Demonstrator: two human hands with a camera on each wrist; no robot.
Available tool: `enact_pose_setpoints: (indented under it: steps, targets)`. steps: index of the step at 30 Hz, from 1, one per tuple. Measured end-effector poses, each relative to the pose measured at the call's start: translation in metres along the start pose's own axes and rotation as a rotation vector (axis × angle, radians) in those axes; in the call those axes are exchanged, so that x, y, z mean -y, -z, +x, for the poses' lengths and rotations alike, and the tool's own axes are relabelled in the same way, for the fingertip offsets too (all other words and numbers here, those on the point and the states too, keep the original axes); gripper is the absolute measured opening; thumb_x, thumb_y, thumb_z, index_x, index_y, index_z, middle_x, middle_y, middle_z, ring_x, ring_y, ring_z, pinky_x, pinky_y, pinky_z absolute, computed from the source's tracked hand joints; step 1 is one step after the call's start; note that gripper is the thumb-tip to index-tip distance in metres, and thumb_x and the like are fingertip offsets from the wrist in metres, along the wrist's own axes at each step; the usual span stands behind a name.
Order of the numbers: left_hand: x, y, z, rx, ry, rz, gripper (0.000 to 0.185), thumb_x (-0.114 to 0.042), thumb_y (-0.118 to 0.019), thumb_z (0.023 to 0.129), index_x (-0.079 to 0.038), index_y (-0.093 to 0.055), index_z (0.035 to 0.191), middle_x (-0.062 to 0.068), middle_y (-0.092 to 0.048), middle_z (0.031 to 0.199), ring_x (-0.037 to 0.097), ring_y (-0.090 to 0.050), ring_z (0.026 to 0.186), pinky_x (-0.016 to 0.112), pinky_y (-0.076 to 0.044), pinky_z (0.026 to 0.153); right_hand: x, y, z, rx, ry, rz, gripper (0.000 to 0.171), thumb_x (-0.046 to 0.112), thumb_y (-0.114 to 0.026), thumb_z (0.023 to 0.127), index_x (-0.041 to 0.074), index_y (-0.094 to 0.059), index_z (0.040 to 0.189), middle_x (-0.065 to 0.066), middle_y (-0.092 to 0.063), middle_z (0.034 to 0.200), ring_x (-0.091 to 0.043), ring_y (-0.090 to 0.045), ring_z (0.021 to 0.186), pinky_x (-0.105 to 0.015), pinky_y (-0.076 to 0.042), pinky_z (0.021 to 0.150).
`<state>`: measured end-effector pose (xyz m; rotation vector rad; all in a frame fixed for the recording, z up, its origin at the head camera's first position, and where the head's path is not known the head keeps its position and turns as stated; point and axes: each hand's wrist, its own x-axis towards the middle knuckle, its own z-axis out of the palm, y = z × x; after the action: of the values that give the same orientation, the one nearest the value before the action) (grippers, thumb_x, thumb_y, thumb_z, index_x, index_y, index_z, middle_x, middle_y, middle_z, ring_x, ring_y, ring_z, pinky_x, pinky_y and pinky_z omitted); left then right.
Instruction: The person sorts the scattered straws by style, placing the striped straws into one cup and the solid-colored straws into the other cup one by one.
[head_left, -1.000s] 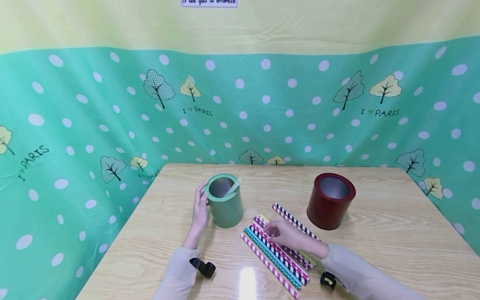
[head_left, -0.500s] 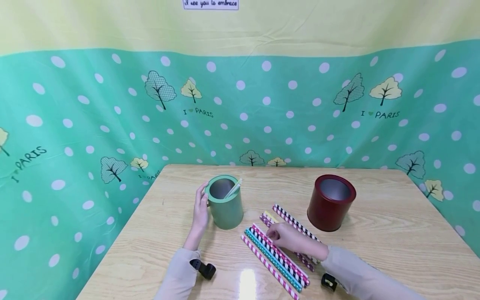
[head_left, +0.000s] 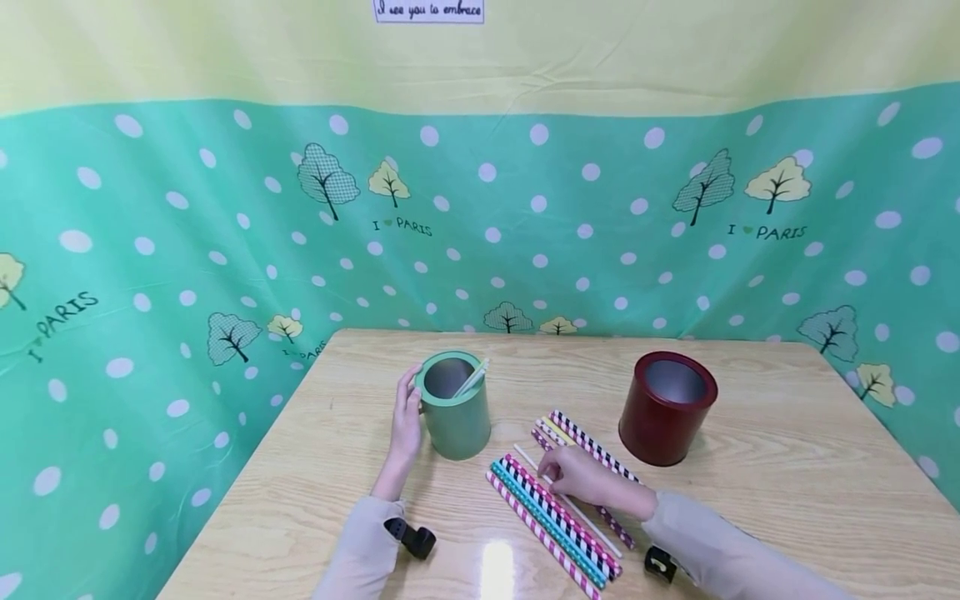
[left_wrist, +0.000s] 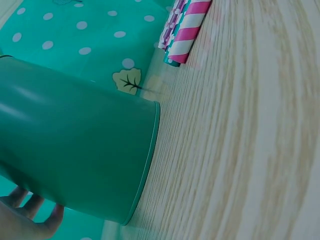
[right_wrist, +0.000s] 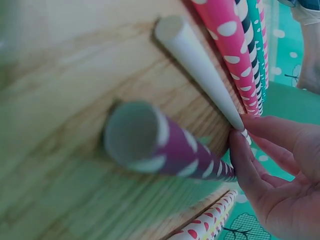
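A green can (head_left: 453, 417) stands on the wooden table (head_left: 787, 467) with a white straw (head_left: 472, 379) leaning inside it. My left hand (head_left: 408, 421) holds the can's left side; its fingertips (left_wrist: 30, 220) show beside the can's wall (left_wrist: 75, 150). Several patterned paper straws (head_left: 551, 521) lie side by side right of the can. My right hand (head_left: 577, 475) rests on them and pinches a plain white straw (head_left: 581, 515) that lies slanted across the pile. In the right wrist view the fingers (right_wrist: 280, 170) meet that white straw (right_wrist: 200, 65) next to a purple dotted straw (right_wrist: 165, 150).
A dark red can (head_left: 666, 408) stands open-topped right of the straws. A green dotted cloth (head_left: 150, 275) walls the table at the back and left. The straw ends (left_wrist: 185, 27) point toward the green can. Bare tabletop lies at the far right.
My right hand has drawn back a little toward me, and a plain white straw now shows in its fingers, slanted over the pile. The left hand stays on the green can.
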<state>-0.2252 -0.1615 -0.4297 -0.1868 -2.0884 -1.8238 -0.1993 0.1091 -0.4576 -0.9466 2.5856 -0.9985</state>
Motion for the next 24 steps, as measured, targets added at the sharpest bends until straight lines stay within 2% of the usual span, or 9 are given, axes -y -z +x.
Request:
enact_pose_setpoints:
  steps: [6,12,18,24]
  targets:
    - [-0.0130,-0.0022,-0.0037,-0.005,0.028,0.016,0.039,-0.011,-0.028,0.094,-0.001,-0.032,0.131,0.023,-0.044,0.121,0.034,-0.042,0.104,0.035,-0.036,0.079,-0.0012,-0.0006,-0.0004,-0.015,-0.017,0.005,0.017,-0.005,-0.066,0.070,0.001,-0.064,0.085,0.002,-0.052,0.065,-0.004,-0.043,0.058,-0.019,-0.038,0.052]
    - [-0.0122,-0.0022,-0.0025,-0.004,0.034,0.016,0.038,-0.011,-0.028,0.094,-0.001,-0.032,0.131,0.023,-0.043,0.122,0.034,-0.041,0.107,0.037,-0.036,0.080,-0.0009,-0.0008,-0.0007,-0.046,-0.055,-0.012,0.020,-0.005,-0.063,0.067,0.002,-0.062,0.086,0.003,-0.051,0.064,-0.003,-0.042,0.056,-0.019,-0.037,0.051]
    - [-0.0115,-0.0018,-0.0028,-0.021,0.024,0.003,0.038,-0.011,-0.029,0.094,-0.001,-0.034,0.131,0.023,-0.045,0.120,0.034,-0.043,0.103,0.035,-0.036,0.078,0.0021,0.0010,-0.0034,-0.080,-0.111,0.031,0.021,-0.005,-0.061,0.067,0.003,-0.061,0.087,0.004,-0.052,0.063,-0.004,-0.044,0.055,-0.019,-0.038,0.049]
    - [-0.0112,-0.0024,-0.0035,-0.015,0.027,-0.005,0.038,-0.011,-0.030,0.094,-0.003,-0.034,0.131,0.023,-0.045,0.120,0.033,-0.043,0.102,0.038,-0.036,0.078,0.0045,0.0033,-0.0051,-0.119,-0.119,0.066,0.021,-0.005,-0.061,0.068,0.002,-0.062,0.088,0.003,-0.052,0.063,-0.005,-0.044,0.055,-0.019,-0.037,0.048]
